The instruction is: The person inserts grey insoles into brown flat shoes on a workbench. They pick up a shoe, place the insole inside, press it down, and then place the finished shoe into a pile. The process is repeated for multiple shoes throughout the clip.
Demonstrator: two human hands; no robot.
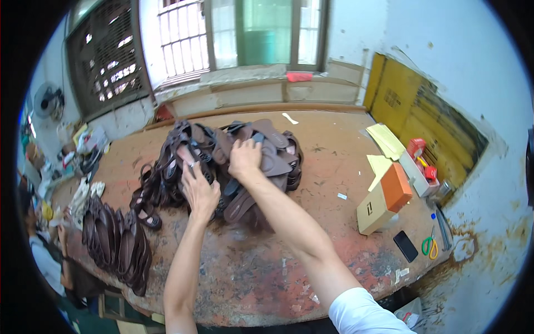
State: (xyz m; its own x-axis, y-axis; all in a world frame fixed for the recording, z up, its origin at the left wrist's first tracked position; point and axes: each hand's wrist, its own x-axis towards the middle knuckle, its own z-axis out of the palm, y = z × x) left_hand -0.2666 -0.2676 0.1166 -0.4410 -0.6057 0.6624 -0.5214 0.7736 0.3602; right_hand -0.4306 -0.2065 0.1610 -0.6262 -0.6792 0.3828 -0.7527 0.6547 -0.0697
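On the worn table (245, 267), the left hand (201, 193) rests splayed against brown sandals (222, 147); the right hand (246, 158) curls among them (whether gripping, I can't tell).

This seems a footwear workshop — a large, stained worktable (239, 278) fills the centre; many brown shoes (222, 149) are heaped upon it; scissors (429, 249) lie at lower right of the frame.
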